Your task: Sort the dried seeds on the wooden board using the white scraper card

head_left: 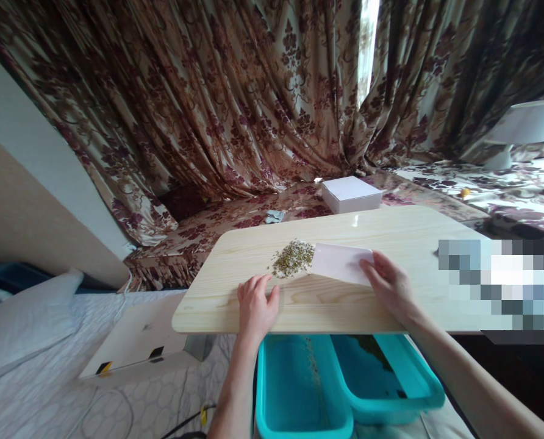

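Note:
A small heap of green and pale bits (pixel 294 257), like mixed seeds or dried pieces, lies on the light wooden table (pixel 327 308). My right hand (pixel 388 281) pinches the right end of a flat white card (pixel 340 262). The card's left edge meets the right side of the heap. My left hand (pixel 256 303) rests on the tabletop just in front of the heap, its fingers stretched out and holding nothing. Below the table's near edge stand two turquoise tubs (pixel 305 384); the right tub (pixel 391 414) has dark green material inside, partly hidden by the tabletop.
A white box (pixel 352 194) and a folded light cloth (pixel 274 216) lie on the patterned cover behind the table. To the left, a large white carton (pixel 135 335) sits on the bedding. A lamp (pixel 526 125) stands at the far right. A blurred patch covers the table's right end.

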A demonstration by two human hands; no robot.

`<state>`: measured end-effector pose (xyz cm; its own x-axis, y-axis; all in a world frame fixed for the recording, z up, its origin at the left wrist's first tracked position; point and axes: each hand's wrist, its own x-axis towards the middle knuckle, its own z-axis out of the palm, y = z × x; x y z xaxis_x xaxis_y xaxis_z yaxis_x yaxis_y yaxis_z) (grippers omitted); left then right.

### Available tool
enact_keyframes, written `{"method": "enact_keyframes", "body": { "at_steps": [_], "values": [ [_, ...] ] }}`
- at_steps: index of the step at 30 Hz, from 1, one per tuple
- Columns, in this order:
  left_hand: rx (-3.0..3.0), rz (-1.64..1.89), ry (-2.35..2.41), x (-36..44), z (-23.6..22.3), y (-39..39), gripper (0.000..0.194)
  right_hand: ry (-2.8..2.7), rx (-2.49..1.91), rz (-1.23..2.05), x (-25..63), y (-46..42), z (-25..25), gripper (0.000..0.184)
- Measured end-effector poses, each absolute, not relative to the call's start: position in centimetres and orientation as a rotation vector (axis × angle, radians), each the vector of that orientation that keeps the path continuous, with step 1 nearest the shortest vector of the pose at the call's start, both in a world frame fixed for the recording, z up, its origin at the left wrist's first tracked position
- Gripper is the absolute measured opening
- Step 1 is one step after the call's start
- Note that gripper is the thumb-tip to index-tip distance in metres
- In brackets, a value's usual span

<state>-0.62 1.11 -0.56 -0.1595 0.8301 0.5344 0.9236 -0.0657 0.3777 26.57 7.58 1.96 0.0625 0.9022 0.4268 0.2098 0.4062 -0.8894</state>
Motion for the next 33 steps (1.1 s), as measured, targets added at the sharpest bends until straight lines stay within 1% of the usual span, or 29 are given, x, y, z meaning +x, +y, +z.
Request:
{"method": "enact_keyframes", "body": {
  "at_steps": [13,20,26,33],
  "values": [
    [-1.940,-1.038,-2.048,-0.7,-0.7,1.2,0.026,-1.398,-1.006,0.801,26.4,7.1,2.6,0.016],
    [-1.942,-1.037,-2.064,-0.6,-0.5,1.1,0.027,-1.455,-0.999,0.826,26.3,7.0,2.7,0.023],
    [-1.936,-1.058,-2.078,-0.5,-0.5,1.0,0.027,-1.479,-0.973,0.909,25.9,6.3,3.3,0.033],
    [-1.941,-1.136,-2.099,-0.8,-0.3,1.2,0.028,-1.490,-0.993,0.976,25.1,3.9,3.7,0.034]
  ]
}}
